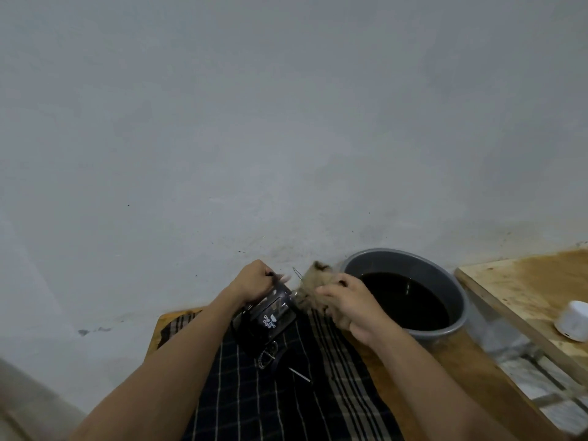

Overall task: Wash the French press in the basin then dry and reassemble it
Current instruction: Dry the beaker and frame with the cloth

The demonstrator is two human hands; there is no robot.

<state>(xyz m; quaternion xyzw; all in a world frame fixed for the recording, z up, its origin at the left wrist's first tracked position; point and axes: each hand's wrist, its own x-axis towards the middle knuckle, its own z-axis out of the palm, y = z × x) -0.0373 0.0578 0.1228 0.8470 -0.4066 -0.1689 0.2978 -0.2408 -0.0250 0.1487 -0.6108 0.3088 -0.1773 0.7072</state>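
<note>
My left hand (254, 280) grips the rim of the French press carafe (270, 316), a dark glass body with white lettering, tilted on its side above the checked cloth. My right hand (350, 305) is closed on a beige fuzzy cloth (313, 281) pressed against the carafe's open mouth. The plunger (280, 358), with its coiled filter disc and thin rod, lies on the checked cloth just in front of the carafe. The grey basin (458, 310) holding dark water stands to the right of my hands.
A dark checked cloth (270, 402) covers the wooden table (429, 377). A second wooden surface (525, 291) at the right carries a small white round object (572, 319). A plain grey wall stands close behind the table.
</note>
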